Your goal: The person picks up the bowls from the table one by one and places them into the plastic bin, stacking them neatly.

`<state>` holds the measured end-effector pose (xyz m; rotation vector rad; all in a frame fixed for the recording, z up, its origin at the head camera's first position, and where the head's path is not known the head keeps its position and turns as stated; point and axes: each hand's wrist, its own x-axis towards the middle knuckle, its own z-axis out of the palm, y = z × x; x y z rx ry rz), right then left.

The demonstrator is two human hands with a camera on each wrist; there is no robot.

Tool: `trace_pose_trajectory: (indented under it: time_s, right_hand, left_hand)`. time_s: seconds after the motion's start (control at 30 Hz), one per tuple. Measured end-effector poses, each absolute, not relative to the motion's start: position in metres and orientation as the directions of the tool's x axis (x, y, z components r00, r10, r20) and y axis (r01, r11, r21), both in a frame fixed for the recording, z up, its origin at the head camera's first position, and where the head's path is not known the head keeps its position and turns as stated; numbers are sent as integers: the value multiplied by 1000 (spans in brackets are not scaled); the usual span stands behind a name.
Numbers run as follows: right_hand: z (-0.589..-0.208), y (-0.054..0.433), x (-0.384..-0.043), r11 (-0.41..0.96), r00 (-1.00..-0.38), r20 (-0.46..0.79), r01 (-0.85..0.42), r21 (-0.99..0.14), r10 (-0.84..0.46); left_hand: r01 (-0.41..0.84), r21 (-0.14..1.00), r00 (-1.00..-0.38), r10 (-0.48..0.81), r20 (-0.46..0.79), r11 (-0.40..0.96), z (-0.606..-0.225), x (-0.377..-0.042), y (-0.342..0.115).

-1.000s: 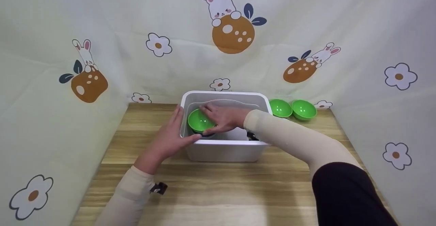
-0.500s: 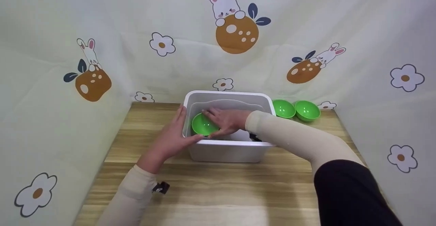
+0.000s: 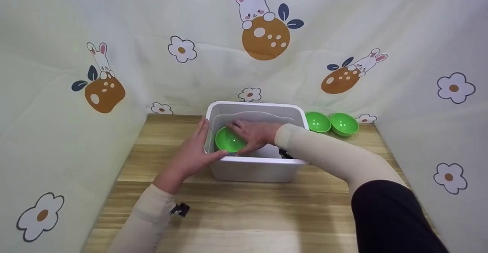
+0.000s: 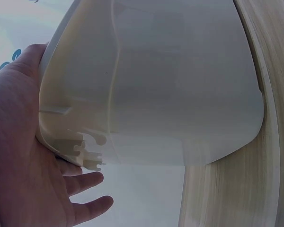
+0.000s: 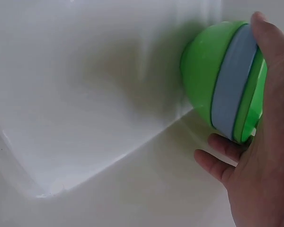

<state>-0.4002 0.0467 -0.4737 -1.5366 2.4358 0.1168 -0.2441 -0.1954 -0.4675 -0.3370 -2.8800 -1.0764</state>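
Note:
Inside the white plastic bin (image 3: pixel 255 171), at its left end, sits a nested stack of bowls (image 3: pixel 230 140). In the right wrist view the stack has a green bowl (image 5: pixel 203 66) at the bottom, a blue-grey bowl (image 5: pixel 231 82) in the middle and a green one on top. My right hand (image 3: pixel 257 134) reaches into the bin and holds the stack's right side, thumb and fingers spread across the rim. My left hand (image 3: pixel 188 156) rests on the bin's front left corner, thumb along the front rim and straight fingers on the outer left side.
Two green bowls (image 3: pixel 344 124) stand side by side behind the bin's right end, near the back wall. The bin stands on a wood-grain table (image 3: pixel 236 215). Printed cloth walls (image 3: pixel 206 74) enclose the table at the back and both sides.
The bowl stack and my right hand have sunk slightly lower in the bin. My left hand keeps its place on the corner. The whole head view has shifted a little.

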Motion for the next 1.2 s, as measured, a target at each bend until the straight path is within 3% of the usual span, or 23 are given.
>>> trace_pose_trajectory:
  time_s: [0.37, 0.8, 0.97, 1.2]
  right_hand:
    - [-457, 52, -402, 443, -413, -208, -888, -123, -887]
    - [-398, 79, -397, 528, -473, -236, -783, -329, -849]
    - [-380, 98, -392, 531, -521, -159, -717, -451, -839]
    - [-369, 134, -380, 449, -562, 71, -725, -522, -824]
  left_hand:
    - [237, 655, -971, 198, 135, 717, -470, -245, -193]
    - [209, 648, -977, 190, 100, 733, -470, -243, -195]
    - [206, 654, -977, 189, 97, 728, -470, -243, -195]
    - [214, 657, -976, 187, 112, 723, -468, -243, -196]
